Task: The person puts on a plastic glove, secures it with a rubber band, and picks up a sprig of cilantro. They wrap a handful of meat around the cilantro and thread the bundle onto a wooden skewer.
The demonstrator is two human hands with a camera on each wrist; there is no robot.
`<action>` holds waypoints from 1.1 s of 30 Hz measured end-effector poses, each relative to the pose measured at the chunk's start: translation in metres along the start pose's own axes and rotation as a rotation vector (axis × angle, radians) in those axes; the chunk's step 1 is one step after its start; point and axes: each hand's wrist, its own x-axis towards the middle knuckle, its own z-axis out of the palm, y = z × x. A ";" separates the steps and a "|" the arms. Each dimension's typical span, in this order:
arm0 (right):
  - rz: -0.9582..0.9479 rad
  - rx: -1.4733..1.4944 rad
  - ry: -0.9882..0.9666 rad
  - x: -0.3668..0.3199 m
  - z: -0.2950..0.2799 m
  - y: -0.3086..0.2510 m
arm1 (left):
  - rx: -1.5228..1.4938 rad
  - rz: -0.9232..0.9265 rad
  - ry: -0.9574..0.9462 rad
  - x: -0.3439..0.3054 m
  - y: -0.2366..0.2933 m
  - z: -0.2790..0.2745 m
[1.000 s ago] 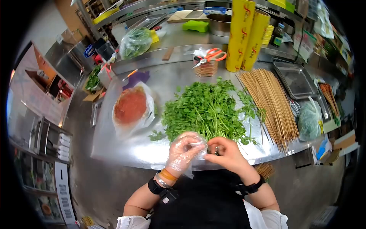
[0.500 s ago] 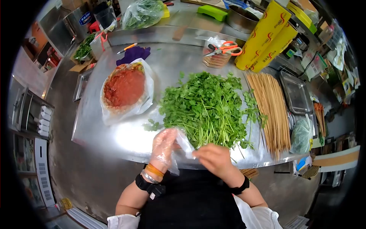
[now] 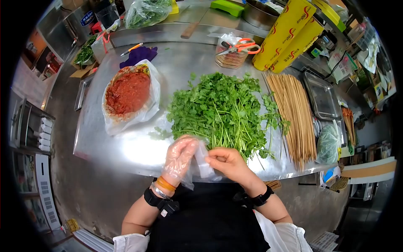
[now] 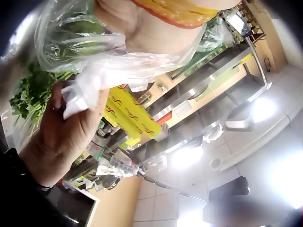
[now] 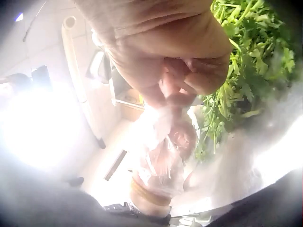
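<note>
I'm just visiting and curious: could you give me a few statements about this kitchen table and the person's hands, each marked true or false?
1. The left hand wears a thin clear plastic glove. True.
2. The right hand holds the orange-handled scissors. False: its fingers pinch the glove's loose plastic; the scissors rest on a clear tub at the back.
3. The bundle of bamboo skewers lies right of the green leafy herb pile. True.
4. The red paste sits in a metal bowl. False: it is in a clear plastic bag.
</note>
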 end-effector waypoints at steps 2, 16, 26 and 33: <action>-0.080 -0.168 0.050 0.001 -0.002 0.004 | -0.171 -0.098 0.032 -0.003 0.011 0.009; -0.217 -0.118 0.392 -0.007 -0.013 0.021 | -0.103 -0.124 -0.011 -0.004 -0.005 -0.010; -0.227 -0.190 0.283 -0.008 0.002 0.015 | -0.090 -0.023 -0.170 -0.006 0.000 -0.002; -0.122 0.041 0.300 -0.010 -0.017 0.014 | 0.145 -0.119 -0.087 -0.007 -0.001 -0.019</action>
